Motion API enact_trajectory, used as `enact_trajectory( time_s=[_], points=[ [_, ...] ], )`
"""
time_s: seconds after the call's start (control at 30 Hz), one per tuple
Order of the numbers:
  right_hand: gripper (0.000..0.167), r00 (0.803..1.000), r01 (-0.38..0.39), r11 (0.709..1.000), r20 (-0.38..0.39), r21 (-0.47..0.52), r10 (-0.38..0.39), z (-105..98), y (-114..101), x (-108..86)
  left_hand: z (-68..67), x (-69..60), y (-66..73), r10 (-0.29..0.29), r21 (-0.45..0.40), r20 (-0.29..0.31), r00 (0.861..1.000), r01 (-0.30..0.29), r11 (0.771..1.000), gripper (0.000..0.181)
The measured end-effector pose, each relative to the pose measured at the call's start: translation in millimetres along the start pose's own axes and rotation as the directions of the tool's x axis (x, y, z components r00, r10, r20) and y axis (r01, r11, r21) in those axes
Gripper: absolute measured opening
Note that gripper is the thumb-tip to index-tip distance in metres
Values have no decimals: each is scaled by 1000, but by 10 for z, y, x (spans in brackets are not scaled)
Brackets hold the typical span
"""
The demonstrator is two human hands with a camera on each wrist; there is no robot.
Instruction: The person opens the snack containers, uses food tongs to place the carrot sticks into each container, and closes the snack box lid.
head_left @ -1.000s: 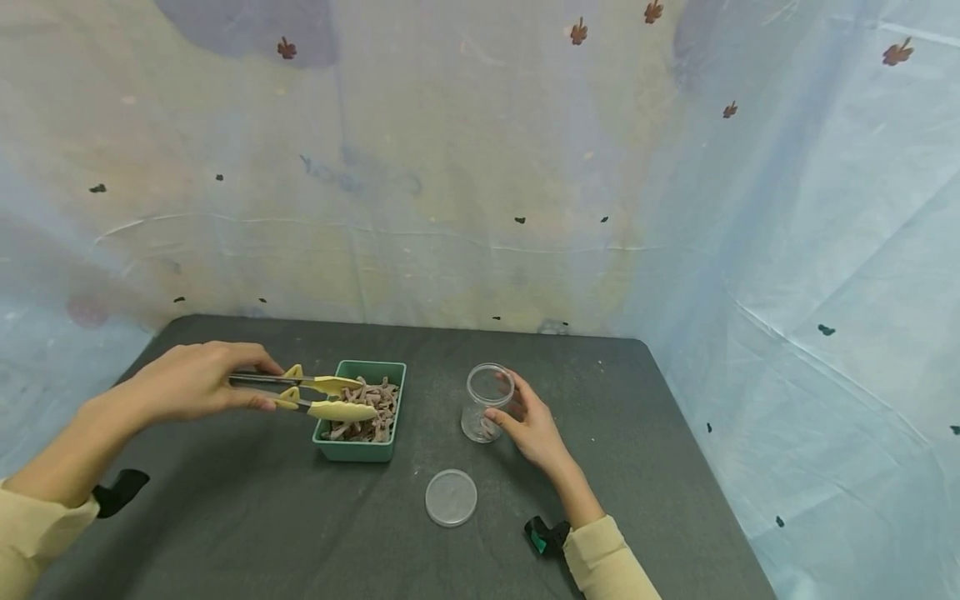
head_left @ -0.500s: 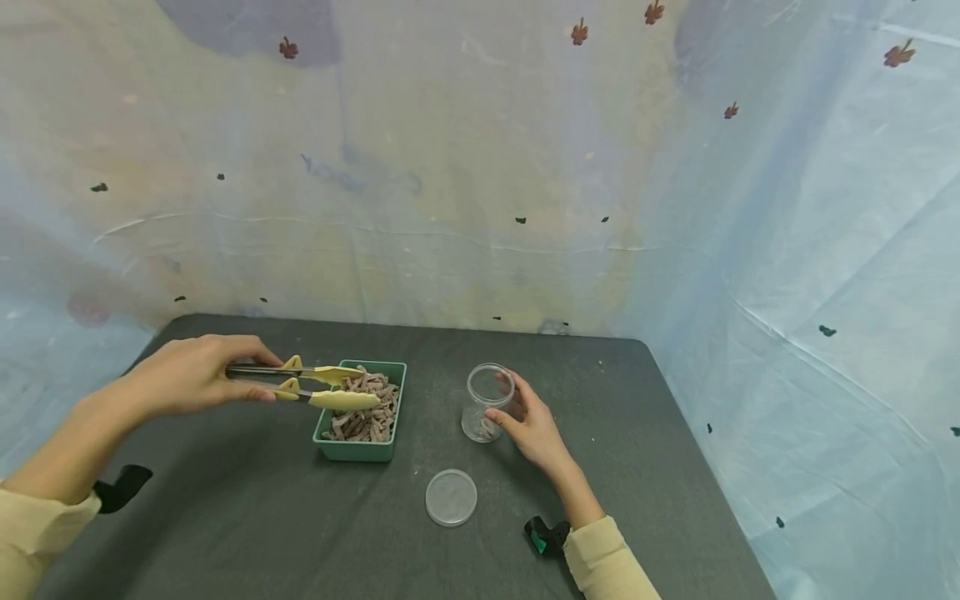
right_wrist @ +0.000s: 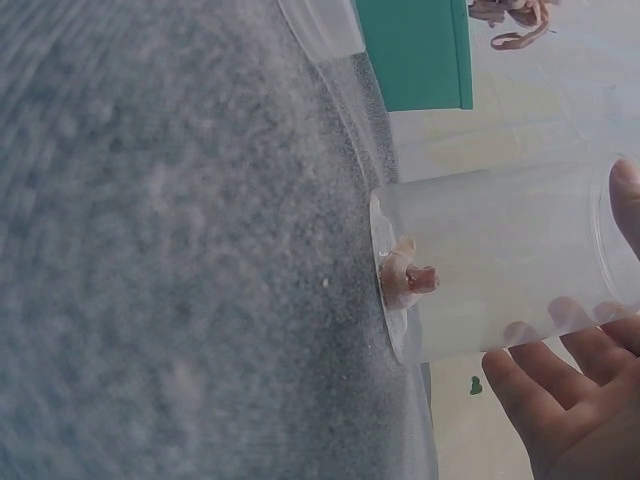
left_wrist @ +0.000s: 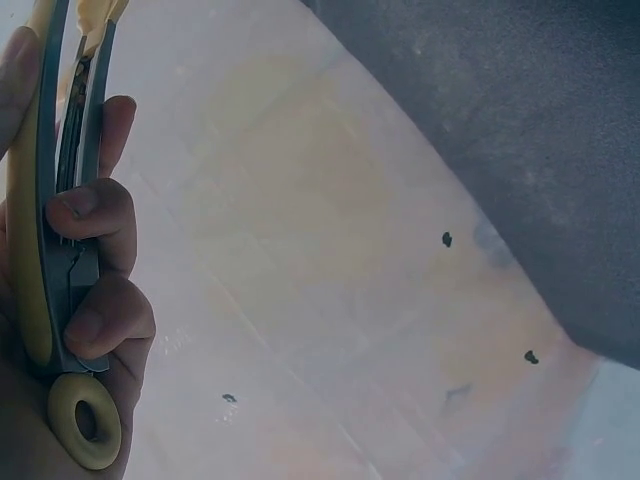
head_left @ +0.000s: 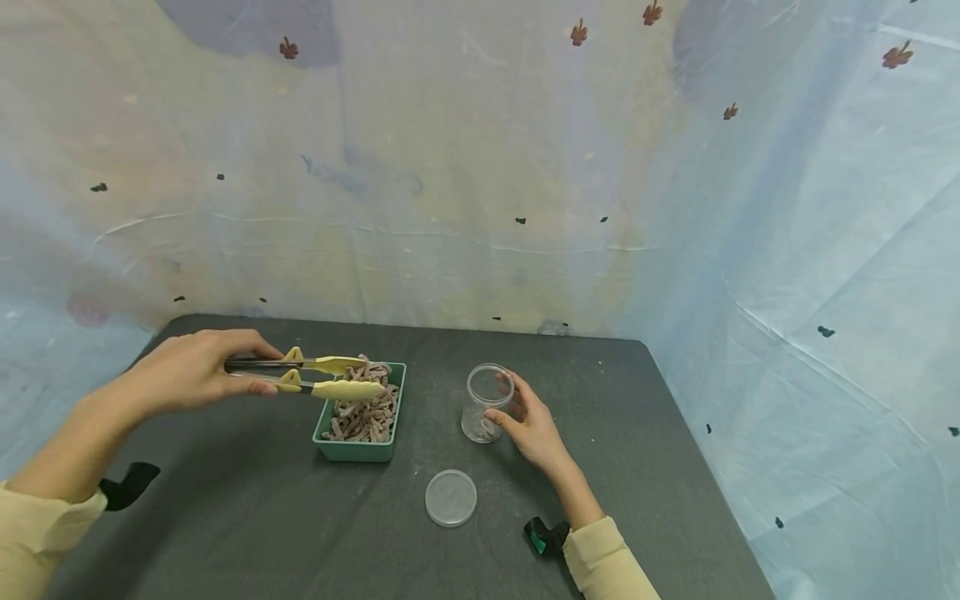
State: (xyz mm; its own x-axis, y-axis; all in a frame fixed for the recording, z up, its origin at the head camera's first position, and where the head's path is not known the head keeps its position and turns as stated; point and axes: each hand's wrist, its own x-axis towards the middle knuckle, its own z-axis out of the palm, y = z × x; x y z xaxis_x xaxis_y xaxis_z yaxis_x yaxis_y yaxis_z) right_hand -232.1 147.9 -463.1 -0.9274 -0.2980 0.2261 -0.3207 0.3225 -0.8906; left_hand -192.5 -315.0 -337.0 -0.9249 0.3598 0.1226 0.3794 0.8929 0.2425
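Note:
My left hand point(head_left: 198, 371) grips yellow-tipped tongs point(head_left: 348, 389), their handles also filling the left of the left wrist view. The tips are over a green rectangular container point(head_left: 354, 452) heaped with greyish-brown strips point(head_left: 362, 427). Some strips appear between the tips, and a few strips point(right_wrist: 515, 18) show above the container's edge in the right wrist view. My right hand point(head_left: 536, 433) holds the side of a clear, lidless plastic jar point(head_left: 477, 417) standing upright on the table. A small strip piece point(right_wrist: 405, 278) lies at the jar's bottom.
A clear round lid point(head_left: 451, 497) lies flat on the dark grey table point(head_left: 375, 542), in front of the jar. Pale plastic sheeting point(head_left: 450, 167) hangs behind and at the right side of the table.
The tongs have risen and drawn slightly back in my left hand, their tips coming nearer together, and strips come up with them. My right hand and the jar stay put.

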Motion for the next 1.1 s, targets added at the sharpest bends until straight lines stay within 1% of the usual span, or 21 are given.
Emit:
enact_trajectory(
  time_s=[0.1,0.23,0.6,0.8,1.1],
  points=[
    [74,1000,-2,1000,-14,0,2,28,161,35,-6,6,1,-13,-4,-3,1000,13,1000,45],
    [74,1000,15,1000,-22,10,-15,30,238,51,-9,11,6,-19,-11,-4,1000,19,1000,46],
    [73,1000,27,1000,-6,5,-27,21,249,50,6,17,1,-30,-24,-3,1000,30,999,46],
    [73,999,37,999,3,3,-37,15,243,35,-11,22,30,-32,-28,-8,999,32,999,46],
    [73,999,34,999,6,15,-34,11,239,32,-23,48,86,-36,-76,-18,999,35,996,46]
  ],
)
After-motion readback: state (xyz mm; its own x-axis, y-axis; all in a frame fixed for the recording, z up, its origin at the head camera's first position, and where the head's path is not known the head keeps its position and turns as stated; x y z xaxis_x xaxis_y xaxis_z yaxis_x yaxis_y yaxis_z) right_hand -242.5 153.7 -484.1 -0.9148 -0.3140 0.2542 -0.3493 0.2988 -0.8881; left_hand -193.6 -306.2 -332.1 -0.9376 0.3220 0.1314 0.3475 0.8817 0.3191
